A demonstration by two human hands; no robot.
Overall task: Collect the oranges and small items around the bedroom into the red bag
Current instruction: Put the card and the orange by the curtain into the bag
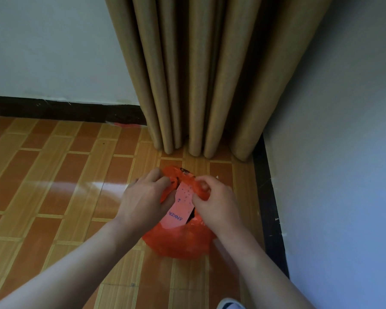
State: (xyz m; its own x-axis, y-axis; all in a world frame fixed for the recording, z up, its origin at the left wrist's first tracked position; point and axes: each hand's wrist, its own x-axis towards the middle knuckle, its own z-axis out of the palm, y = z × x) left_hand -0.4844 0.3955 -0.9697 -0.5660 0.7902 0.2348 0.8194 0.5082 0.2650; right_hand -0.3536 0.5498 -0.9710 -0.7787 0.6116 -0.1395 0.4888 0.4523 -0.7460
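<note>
Head view, looking down into a room corner. A tan curtain [201, 74] hangs in heavy folds to the patterned floor [54, 175], with pale walls on either side and a dark skirting board [54, 108] along their base.

The red bag [178, 239] sits on the floor just in front of the curtain's hem, between the two forearms and directly ahead of the person. Its mouth faces up and away, and its bulging lower part lies nearer the camera.

The left hand [143, 197] and the right hand [214, 201] flank the bag's mouth, each with fingers curled into the thin red plastic at the rim — the left on the left edge, the right on the right edge, with a fold of bag bunched under its fingertips. Neither hand is free.

A pink card-like packet [181, 206], printed with a brand name, lies between the hands. Its long axis runs from the bag's far rim back toward the person, tilted slightly leftward at the near end. Whether its far end is already inside the mouth cannot be told — the plastic hides it.

The two hands are about equally near the packet, touching or just beside its long edges. Judged from this, the coming move is to spread the rim sideways so that the packet can slide lengthwise into the bag. No oranges are visible; the bag's contents are hidden.
</note>
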